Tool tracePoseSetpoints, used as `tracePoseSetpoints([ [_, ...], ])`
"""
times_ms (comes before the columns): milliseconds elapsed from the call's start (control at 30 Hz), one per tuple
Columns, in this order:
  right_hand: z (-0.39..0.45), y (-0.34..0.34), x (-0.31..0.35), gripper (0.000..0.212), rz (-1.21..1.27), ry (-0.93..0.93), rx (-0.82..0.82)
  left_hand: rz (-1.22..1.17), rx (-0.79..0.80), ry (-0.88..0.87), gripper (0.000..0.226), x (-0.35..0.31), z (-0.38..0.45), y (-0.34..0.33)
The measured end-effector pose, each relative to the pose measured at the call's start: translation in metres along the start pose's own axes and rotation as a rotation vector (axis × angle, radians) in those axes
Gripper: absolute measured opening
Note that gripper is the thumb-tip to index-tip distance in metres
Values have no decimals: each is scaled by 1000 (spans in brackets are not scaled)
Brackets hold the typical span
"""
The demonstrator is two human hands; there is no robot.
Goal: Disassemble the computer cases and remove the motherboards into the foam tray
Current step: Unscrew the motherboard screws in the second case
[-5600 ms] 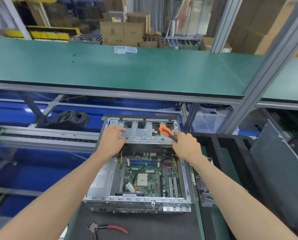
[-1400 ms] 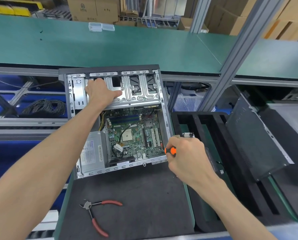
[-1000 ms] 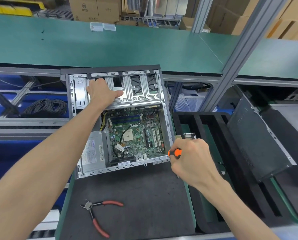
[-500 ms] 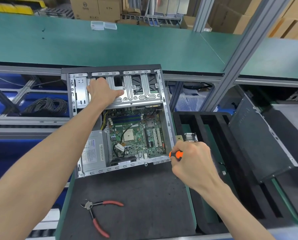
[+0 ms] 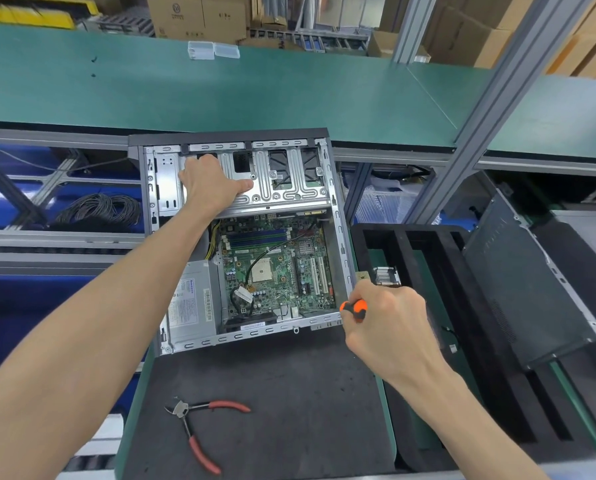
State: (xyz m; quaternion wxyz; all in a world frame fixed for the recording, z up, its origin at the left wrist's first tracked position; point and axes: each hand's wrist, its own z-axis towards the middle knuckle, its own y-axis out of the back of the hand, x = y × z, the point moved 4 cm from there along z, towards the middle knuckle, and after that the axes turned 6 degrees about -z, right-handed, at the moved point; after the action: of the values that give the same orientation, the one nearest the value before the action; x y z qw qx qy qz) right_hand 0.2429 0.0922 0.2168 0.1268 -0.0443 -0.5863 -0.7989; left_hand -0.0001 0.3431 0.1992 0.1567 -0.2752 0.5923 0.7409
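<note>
An open computer case (image 5: 338, 216) lies flat on a dark mat (image 5: 289, 393) on the desk (image 5: 130, 410), its green motherboard (image 5: 276, 268) exposed beside a grey power supply (image 5: 192, 306). The left hand (image 5: 210, 185) rests on the metal drive cage (image 5: 282, 188) at the far end of the case, thumb spread along it. The right hand (image 5: 390, 327) grips an orange-and-black screwdriver (image 5: 353, 308) at the case's near right corner. Red-handled pliers (image 5: 203, 431) lie on the mat nearer the person. A black foam tray (image 5: 411, 244) sits just right of the case, with a detached side panel (image 5: 528, 289) leaning across it.
</note>
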Motion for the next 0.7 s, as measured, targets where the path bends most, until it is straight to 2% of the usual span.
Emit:
tracePoseSetpoints([
  [100, 2, -2, 6, 32, -122, 6, 30, 4, -5, 0, 62, 0, -1, 2],
  [167, 3, 1, 6, 38, -117, 30, 16, 4, -5, 0, 62, -1, -2, 2],
  [300, 1, 4, 1, 29, -71, 30, 26, -7, 2, 2, 63, 0, -1, 3],
  [700, -1, -2, -3, 24, -44, 23, 17, -17, 9, 2, 63, 2, 3, -1],
])
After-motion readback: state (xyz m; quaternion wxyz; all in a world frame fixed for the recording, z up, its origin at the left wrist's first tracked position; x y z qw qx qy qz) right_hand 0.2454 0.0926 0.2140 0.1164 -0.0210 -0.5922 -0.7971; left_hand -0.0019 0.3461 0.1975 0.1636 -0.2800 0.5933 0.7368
